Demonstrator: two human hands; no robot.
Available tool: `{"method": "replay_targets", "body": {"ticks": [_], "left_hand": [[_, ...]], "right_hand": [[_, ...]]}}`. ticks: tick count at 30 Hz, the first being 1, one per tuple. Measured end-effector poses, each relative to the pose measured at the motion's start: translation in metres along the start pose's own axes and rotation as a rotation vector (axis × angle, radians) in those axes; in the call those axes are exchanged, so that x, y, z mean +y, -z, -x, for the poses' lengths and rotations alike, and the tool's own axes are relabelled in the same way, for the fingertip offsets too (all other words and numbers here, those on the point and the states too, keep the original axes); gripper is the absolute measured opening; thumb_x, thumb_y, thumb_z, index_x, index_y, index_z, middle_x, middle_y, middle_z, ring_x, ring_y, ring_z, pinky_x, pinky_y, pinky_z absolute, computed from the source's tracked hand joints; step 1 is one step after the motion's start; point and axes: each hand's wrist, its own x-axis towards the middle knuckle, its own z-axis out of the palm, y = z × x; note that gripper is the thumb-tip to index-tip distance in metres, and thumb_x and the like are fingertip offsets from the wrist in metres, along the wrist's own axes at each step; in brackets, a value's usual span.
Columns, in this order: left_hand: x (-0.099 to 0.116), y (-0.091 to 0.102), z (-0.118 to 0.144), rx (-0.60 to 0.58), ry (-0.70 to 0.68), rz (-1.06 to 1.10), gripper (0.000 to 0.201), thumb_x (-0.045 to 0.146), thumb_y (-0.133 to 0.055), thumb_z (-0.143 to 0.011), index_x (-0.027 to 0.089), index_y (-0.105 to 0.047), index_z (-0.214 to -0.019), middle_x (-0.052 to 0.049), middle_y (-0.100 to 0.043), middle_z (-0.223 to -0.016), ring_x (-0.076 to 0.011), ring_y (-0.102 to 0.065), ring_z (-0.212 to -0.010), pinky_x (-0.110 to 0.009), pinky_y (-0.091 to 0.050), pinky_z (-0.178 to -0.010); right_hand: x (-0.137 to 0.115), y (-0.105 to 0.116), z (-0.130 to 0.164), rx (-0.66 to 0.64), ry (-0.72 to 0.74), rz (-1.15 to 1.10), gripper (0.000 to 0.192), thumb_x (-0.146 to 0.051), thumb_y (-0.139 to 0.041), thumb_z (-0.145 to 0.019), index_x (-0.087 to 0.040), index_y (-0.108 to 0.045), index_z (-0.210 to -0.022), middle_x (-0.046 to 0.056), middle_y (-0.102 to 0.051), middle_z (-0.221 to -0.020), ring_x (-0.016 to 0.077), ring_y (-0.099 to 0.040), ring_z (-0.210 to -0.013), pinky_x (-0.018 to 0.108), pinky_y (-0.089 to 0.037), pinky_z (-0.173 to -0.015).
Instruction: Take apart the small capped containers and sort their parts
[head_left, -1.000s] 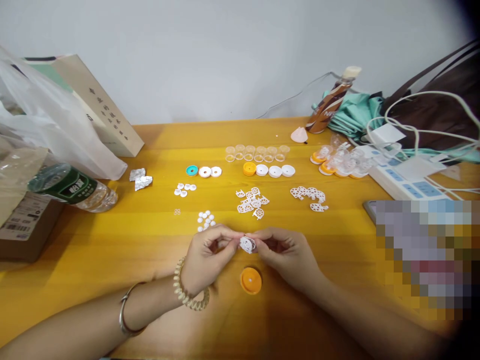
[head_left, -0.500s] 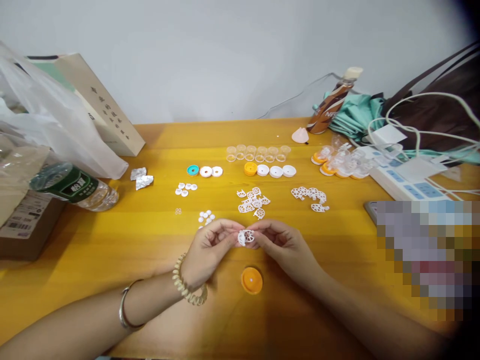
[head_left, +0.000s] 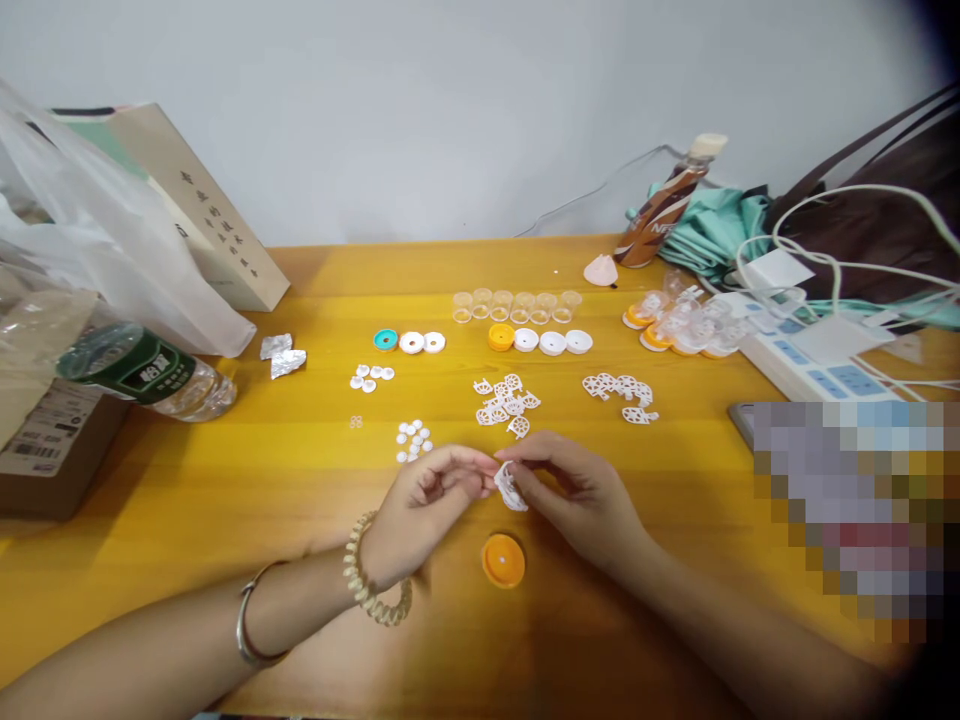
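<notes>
A small white openwork plastic piece point(head_left: 511, 488), with a wheel-like pattern, is pinched between the thumb and fingers of my right hand point(head_left: 581, 492). It is tilted and partly blurred. My left hand point(head_left: 431, 505) is right beside it, fingers loosely bent and fingertips at the piece's left edge; its thumb is apart from the piece. On the table below both hands lies an orange round cap point(head_left: 503, 561) with a small pale centre. Just beyond my hands is a loose pile of similar white wheel-shaped pieces point(head_left: 510, 402).
Small white round pieces point(head_left: 412, 438) lie left of the pile. Farther back stand clear cups point(head_left: 525, 307) and round caps point(head_left: 553, 343). More white pieces point(head_left: 619, 387) lie right. A water bottle point(head_left: 150, 372) and box are left; a power strip point(head_left: 810, 365) with cables is right.
The white piece has turned and shifted slightly right, now in my right hand's pinch. My left thumb and fingers have come off it and moved a little downward.
</notes>
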Motion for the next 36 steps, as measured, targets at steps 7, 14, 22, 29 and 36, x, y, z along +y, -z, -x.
{"method": "replay_targets", "body": {"ticks": [7,14,22,29,36], "left_hand": [[-0.005,-0.002,0.0,-0.043,-0.005,-0.057,0.017,0.024,-0.063,-0.08,0.013,-0.061,-0.092,-0.005,-0.067,-0.08,-0.0117,-0.063,-0.074,-0.023,-0.052,-0.072],[-0.008,-0.001,0.0,0.036,-0.001,-0.051,0.017,0.026,-0.066,-0.077,0.013,-0.061,-0.087,-0.005,-0.067,-0.08,-0.0112,-0.063,-0.072,-0.021,-0.051,-0.069],[-0.006,0.002,0.0,0.163,-0.075,-0.026,0.015,0.025,-0.064,-0.079,0.015,-0.061,-0.089,-0.004,-0.067,-0.08,-0.0123,-0.063,-0.074,-0.022,-0.052,-0.069],[-0.009,0.003,-0.001,0.187,-0.128,-0.039,0.01,0.02,-0.064,-0.079,0.014,-0.059,-0.084,-0.004,-0.065,-0.085,-0.0113,-0.062,-0.079,-0.021,-0.05,-0.075],[-0.007,0.003,-0.002,0.156,-0.099,0.017,0.01,0.021,-0.066,-0.077,0.013,-0.06,-0.078,-0.004,-0.066,-0.084,-0.011,-0.062,-0.078,-0.021,-0.05,-0.074]], "right_hand": [[-0.005,0.003,0.002,-0.077,0.209,0.153,0.018,-0.017,-0.057,-0.082,-0.025,-0.07,-0.092,0.003,-0.064,-0.08,0.0124,-0.06,-0.071,0.023,-0.049,-0.064],[-0.001,0.0,0.002,-0.003,0.006,-0.02,0.012,-0.025,-0.062,-0.08,-0.022,-0.065,-0.092,0.002,-0.066,-0.081,0.0137,-0.062,-0.074,0.027,-0.052,-0.072],[0.0,-0.005,0.003,-0.198,-0.223,-0.246,0.021,-0.028,-0.064,-0.077,-0.023,-0.068,-0.096,0.002,-0.072,-0.082,0.0161,-0.067,-0.077,0.029,-0.054,-0.072],[-0.002,-0.005,0.002,-0.19,-0.262,-0.328,0.021,-0.028,-0.063,-0.077,-0.024,-0.071,-0.095,0.003,-0.073,-0.086,0.0163,-0.067,-0.079,0.031,-0.054,-0.077],[-0.002,-0.008,0.005,-0.115,-0.279,-0.283,0.015,-0.027,-0.065,-0.073,-0.02,-0.071,-0.084,0.003,-0.073,-0.078,0.0144,-0.065,-0.066,0.026,-0.053,-0.063]]}}
